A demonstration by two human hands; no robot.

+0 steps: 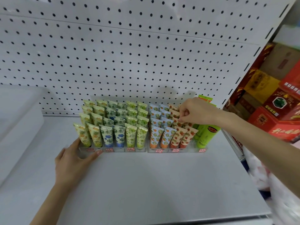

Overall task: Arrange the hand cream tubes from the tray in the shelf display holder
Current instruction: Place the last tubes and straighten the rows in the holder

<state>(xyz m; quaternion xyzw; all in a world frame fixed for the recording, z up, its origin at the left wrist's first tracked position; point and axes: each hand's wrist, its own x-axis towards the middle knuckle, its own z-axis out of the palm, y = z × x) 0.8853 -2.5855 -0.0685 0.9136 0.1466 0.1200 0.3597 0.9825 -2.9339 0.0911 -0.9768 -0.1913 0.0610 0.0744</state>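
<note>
Two clear display holders (191, 151) stand side by side on the shelf, filled with rows of upright hand cream tubes (129, 124): yellow-orange, blue-flowered, green, light blue and strawberry-patterned. My right hand (197, 112) reaches in from the right and pinches the crimped top of a strawberry tube (177, 121) in the second row from the front. My left hand (73, 157) rests flat against the front left corner of the left holder, fingers spread. Taller green tubes (205, 134) fill the rightmost slots.
A white pegboard (129, 54) backs the grey shelf (146, 184). A white plastic tray (17, 124) sits at the left. Red and yellow boxes (276, 103) are stacked beyond the right upright. A white bag (276, 184) hangs at the lower right.
</note>
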